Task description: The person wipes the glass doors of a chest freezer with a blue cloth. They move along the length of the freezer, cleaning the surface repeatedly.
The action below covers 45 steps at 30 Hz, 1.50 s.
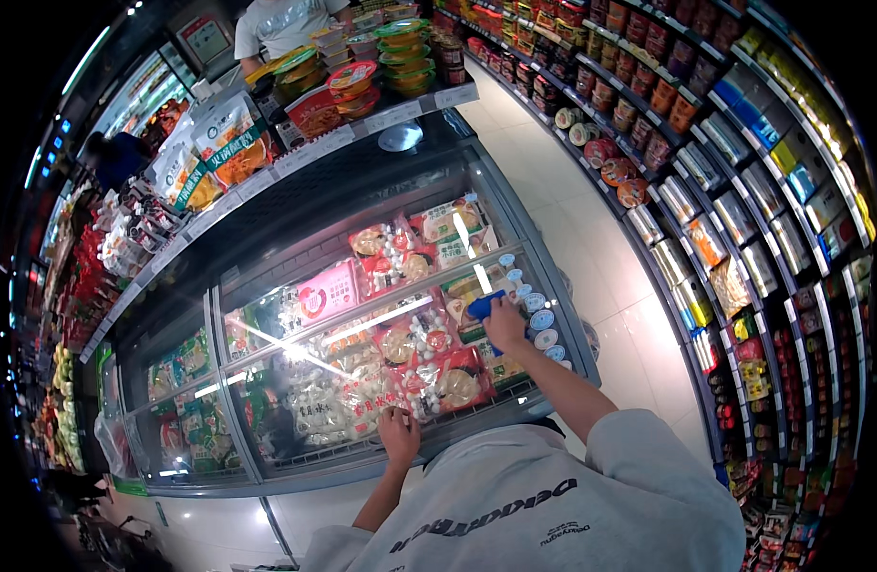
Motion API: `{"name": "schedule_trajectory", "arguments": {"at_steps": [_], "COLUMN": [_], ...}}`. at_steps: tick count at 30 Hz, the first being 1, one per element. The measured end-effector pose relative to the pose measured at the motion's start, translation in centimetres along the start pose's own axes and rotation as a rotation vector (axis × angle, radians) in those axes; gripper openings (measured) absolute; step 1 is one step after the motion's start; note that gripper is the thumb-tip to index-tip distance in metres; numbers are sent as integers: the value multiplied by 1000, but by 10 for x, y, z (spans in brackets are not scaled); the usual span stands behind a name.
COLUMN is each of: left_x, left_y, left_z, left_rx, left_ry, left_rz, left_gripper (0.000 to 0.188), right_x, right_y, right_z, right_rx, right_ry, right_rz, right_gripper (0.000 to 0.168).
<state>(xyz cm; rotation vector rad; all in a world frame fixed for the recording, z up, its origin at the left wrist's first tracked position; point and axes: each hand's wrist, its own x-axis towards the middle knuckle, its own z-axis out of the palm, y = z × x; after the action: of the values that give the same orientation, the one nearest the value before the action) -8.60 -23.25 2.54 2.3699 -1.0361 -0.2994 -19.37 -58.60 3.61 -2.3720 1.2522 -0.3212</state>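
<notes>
A chest freezer with sliding glass lids (266,457) spans the space before me, its bags of frozen food visible through the glass. My right hand (506,327) presses a blue cloth (486,304) against the glass lid near the freezer's right end, beside a column of round blue-and-white stickers (542,319). My left hand (399,431) rests at the front edge of the freezer, fingers bent on the glass, holding nothing that I can see. Beneath the glass lie red-trimmed bags (445,382) and a pink package (327,292). Light reflections streak across the lid.
A raised shelf (324,143) behind the freezer carries stacked bowls (406,57) and standing pouches (231,136). A person (288,28) stands beyond it. Packed store shelves (667,207) line the right side, across a tiled aisle (588,214). A plastic bag (114,443) hangs at the freezer's left end.
</notes>
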Motion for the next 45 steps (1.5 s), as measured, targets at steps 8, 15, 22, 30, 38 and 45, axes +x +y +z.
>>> {"name": "schedule_trajectory", "arguments": {"at_steps": [8, 15, 22, 30, 38, 45], "left_x": [64, 84, 98, 89, 82, 91], "left_y": [55, 54, 59, 44, 46, 37], "left_z": [31, 44, 46, 32, 51, 47], "left_rx": [193, 261, 272, 303, 250, 241], "left_ry": [19, -6, -22, -42, -90, -105], "left_rz": [39, -10, 3, -33, -40, -6], "left_gripper": [70, 73, 70, 68, 70, 69], "right_x": [51, 147, 222, 325, 427, 440], "right_y": [9, -8, 19, 19, -60, -71], "right_z": [-20, -108, -21, 17, 43, 58], "right_rx": [651, 333, -175, -312, -462, -521], "right_ry": [-302, 182, -132, 178, 269, 346], "right_rz": [9, -174, -420, -447, -198, -158], "right_gripper": [36, 48, 78, 73, 71, 67]}}
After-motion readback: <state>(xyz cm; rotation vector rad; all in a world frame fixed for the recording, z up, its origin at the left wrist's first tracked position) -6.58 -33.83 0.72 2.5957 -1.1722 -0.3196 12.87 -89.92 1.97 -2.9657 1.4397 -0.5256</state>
